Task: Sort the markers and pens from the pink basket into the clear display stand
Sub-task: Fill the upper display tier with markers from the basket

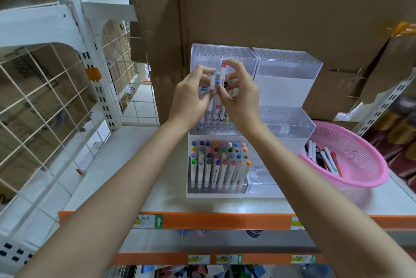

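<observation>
A clear tiered display stand (288, 68) sits on the shelf. Its lowest left tier holds several white markers (219, 165) with coloured caps. Both hands are raised before the middle left tier. My left hand (191, 95) pinches a bunch of white markers (212, 95), among them a blue-capped one. My right hand (238, 95) pinches a pink-capped marker (223, 75) that stands upright beside that bunch. The pink basket (360, 160) sits to the right of the stand with several pens (324, 158) lying in it.
Large cardboard boxes (270, 11) stand right behind the stand. A white wire-grid rack (56, 97) fills the left. The shelf has an orange front edge (225, 220) with price labels; another shelf lies below.
</observation>
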The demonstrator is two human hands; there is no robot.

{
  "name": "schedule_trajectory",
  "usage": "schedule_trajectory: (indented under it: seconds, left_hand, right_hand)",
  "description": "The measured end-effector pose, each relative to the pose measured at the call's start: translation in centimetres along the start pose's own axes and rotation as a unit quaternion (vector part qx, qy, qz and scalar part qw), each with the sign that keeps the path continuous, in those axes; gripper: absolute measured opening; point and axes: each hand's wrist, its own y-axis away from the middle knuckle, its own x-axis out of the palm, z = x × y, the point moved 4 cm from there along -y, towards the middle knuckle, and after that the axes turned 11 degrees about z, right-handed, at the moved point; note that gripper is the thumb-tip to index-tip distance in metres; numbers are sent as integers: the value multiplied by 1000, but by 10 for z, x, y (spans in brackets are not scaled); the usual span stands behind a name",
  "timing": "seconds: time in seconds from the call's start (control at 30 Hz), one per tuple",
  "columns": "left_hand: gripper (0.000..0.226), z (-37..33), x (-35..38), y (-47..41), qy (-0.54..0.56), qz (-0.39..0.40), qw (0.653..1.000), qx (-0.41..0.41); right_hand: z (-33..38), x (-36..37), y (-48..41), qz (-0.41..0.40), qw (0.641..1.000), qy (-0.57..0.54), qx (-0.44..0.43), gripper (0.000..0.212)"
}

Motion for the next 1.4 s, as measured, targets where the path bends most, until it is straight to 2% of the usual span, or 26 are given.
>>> schedule_trajectory:
  seconds: [0.2,0.5,0.7,0.87,1.13,1.4]
  left_hand:
    - [34,3,-5,-2,-20,-5,1000,-6]
    - [23,5,3,3,-70,38,997,20]
    - [20,8,9,8,-144,49,988,36]
    - [22,6,8,8,-172,41,983,44]
    - [23,2,7,10,-243,39,967,62]
    - [41,2,7,23,-245,71,965,67]
  right_hand:
    - [-2,-1,1,-7,1000,-6,6,42]
    - [-1,-1,1,-3,1000,-12,9,41]
    - [-1,-2,1,-9,1000,-21,20,41]
    - [-1,-5,3,-2,999,-34,32,40]
    - [-6,2,9,53,997,-7,48,42]
    - [-3,6,14,95,993,67,8,42]
